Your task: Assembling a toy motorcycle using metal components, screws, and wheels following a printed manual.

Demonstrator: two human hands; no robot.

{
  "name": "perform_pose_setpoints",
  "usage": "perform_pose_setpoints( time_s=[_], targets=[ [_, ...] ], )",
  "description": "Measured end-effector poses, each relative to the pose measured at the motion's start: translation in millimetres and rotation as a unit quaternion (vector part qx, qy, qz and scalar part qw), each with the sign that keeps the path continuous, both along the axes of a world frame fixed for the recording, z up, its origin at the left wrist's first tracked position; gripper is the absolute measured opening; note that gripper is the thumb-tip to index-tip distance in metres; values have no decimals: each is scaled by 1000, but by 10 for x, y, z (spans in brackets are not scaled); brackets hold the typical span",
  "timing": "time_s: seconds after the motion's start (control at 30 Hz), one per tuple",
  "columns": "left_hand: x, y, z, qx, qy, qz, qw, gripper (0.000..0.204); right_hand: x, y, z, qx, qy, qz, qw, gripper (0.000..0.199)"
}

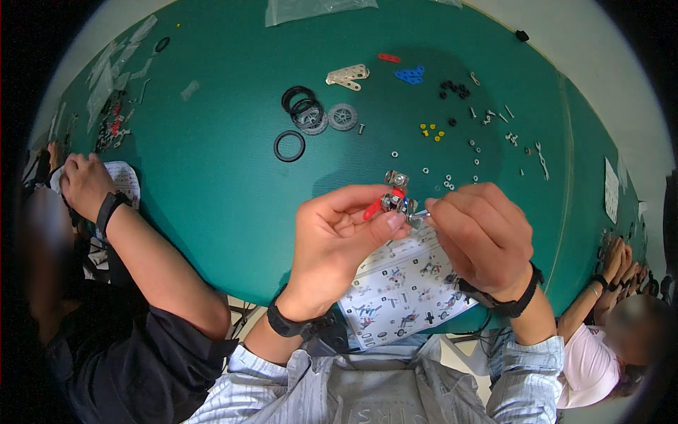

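The 2 hands (326,230) (489,237) sit close together, fingertips (396,221) pinched, forearms (271,342) converging.

A clear plastic bag (321,10) lies at the far edge of the green worktop (219,148), with a black lump (522,35) on the rim to its right. Crumpled wrappers (102,95) lie at left. A person in black (134,367) sits on the left (face blurred), another in pink (590,367) on the right, near a white sheet (611,191).

You hold a small red-and-silver assembly (397,201) just right of the frame's centre, its red strip (372,209) slanting down-left, with a slim silver piece (421,214) at its lower right.
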State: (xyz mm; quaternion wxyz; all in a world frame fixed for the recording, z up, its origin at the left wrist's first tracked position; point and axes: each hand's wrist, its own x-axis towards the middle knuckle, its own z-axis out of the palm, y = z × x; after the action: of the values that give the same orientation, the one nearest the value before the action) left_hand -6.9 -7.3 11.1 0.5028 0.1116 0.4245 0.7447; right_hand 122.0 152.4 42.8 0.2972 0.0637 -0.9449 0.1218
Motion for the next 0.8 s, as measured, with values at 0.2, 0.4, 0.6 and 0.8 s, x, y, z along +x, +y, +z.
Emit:
perform_pose_setpoints(
  time_s=[0.2,0.4,0.6,0.8],
  targets=[
    [-18,-3,15,3,2,17,1000,27,9,-136,-57,-54,20,-19,998,33],
    [2,-10,9,-20,9,5,1000,29,-8,-106,-4,-46,10,-12,999,29],
    [42,-17,37,13,73,39,996,26,14,-298,40,-214,-30,-70,974,18],
    [64,-18,1,2,330,111,937,27,29,-380,158,-733,-150,-143,648,11]
  ],
)
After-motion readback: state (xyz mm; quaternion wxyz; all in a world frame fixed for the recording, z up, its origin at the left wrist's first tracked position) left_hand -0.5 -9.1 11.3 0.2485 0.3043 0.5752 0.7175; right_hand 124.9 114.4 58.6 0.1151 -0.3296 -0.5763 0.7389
